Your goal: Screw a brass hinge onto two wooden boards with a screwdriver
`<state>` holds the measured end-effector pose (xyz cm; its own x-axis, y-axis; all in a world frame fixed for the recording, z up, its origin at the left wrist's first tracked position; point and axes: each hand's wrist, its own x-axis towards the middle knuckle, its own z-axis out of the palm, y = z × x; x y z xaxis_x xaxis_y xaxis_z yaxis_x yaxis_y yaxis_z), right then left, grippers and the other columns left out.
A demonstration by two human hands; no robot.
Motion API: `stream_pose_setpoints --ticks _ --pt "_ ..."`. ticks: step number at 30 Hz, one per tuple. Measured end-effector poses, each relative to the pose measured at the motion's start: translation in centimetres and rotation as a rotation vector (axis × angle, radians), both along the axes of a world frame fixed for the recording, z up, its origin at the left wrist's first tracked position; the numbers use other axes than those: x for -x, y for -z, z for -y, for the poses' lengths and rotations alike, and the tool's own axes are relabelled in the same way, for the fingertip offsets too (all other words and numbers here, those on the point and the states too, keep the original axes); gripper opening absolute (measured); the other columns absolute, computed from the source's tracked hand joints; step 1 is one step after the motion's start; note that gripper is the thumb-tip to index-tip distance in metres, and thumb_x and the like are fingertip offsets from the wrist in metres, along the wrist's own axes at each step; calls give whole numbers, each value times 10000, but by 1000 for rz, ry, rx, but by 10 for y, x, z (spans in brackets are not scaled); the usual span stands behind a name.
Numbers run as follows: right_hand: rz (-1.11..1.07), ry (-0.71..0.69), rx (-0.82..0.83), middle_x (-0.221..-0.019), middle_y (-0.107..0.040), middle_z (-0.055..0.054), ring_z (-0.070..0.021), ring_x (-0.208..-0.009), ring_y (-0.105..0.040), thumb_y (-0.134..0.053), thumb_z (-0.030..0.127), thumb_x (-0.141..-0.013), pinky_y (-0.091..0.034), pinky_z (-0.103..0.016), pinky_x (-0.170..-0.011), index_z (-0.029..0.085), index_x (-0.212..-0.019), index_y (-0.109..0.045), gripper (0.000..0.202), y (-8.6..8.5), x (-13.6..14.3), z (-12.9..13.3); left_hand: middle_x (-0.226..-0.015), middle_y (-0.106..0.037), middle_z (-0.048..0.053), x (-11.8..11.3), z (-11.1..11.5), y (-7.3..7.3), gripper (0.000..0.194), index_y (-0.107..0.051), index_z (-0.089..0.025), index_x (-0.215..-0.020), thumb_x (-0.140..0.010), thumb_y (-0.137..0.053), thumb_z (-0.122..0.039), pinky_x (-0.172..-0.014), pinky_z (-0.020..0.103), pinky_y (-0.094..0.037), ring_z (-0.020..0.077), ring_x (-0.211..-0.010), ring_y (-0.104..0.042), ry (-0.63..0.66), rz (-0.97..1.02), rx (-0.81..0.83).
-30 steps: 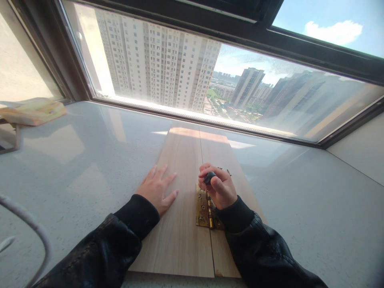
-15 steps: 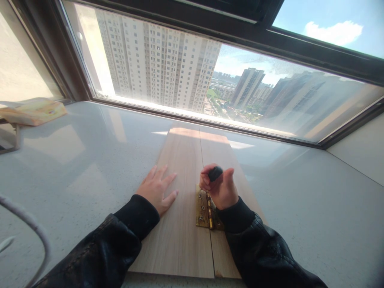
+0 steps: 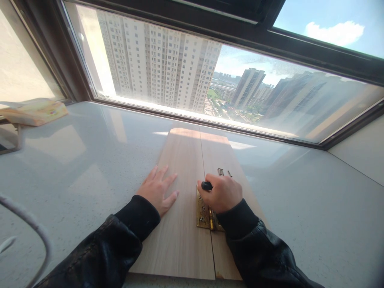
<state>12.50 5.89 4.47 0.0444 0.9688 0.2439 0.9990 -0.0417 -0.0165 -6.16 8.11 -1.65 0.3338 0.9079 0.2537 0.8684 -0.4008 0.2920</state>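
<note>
I have the right hand [image 3: 223,194] closed round a rounded black handle [image 3: 207,185] over the brass hinge [image 3: 199,219] joining two pale wooden boards [image 3: 180,248]; left-side screws [image 3: 203,208] seem seated, small metal screws [image 3: 229,173] lie loose far right (left hand [image 3: 157,192] spread flat)

Bright daylight pours through the window [image 3: 162,60], washing out the pale strip at its left and laying sunlit patches and soft reflections across the glossy white surface [image 3: 99,160]. Wide-angle distortion stretches the edges, where detail softens; distant buildings [image 3: 249,86] look hazy.
</note>
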Motion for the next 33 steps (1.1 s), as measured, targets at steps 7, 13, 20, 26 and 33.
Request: stream_pose_setpoints --ticks 7,13,20,26,33 --pt "38 53 120 -626 -624 -73 -199 -597 -578 -460 397 -790 -183 -279 -480 211 -646 -591 269 -1 6 3 -1364 -414 107 0 1 -1 482 -550 -236 -1225 -779 -494 -412 -995 507 -340 357 -1273 -308 -1 -1 9" --pt "13 19 132 -671 -639 -64 -193 -612 -584 -477 338 -793 -186 -280 -485 214 -734 -589 176 2 3 3 -1368 -410 100 0 1 0 482 -548 -236 -1223 -779 -492 -415 -994 513 -339 353 -1276 -302 0 12 2" --pt "-50 -110 41 -738 -649 -24 -175 -629 -579 -485 244 -781 -160 -284 -502 227 -815 -552 77 12 -2 8 -1370 -410 101 -1 1 -3 488 -546 -240 -1229 -779 -490 -422 -1001 504 -335 355 -1280 -300 -9 -2 13" --pt "-102 -144 40 -747 -624 -2 -155 -627 -542 -494 218 -747 -198 -269 -518 226 -824 -525 83 7 -8 8 -1376 -398 119 0 1 -7 492 -534 -234 -1243 -790 -480 -418 -1000 513 -330 374 -1280 -294 9 0 51" --pt "-300 -301 246 -664 -588 -7 -153 -643 -517 -502 202 -714 -315 -254 -574 190 -741 -545 52 -3 -38 -7 -1391 -377 139 1 2 -11 506 -515 -217 -1262 -804 -454 -422 -1007 525 -316 386 -1294 -269 20 4 91"
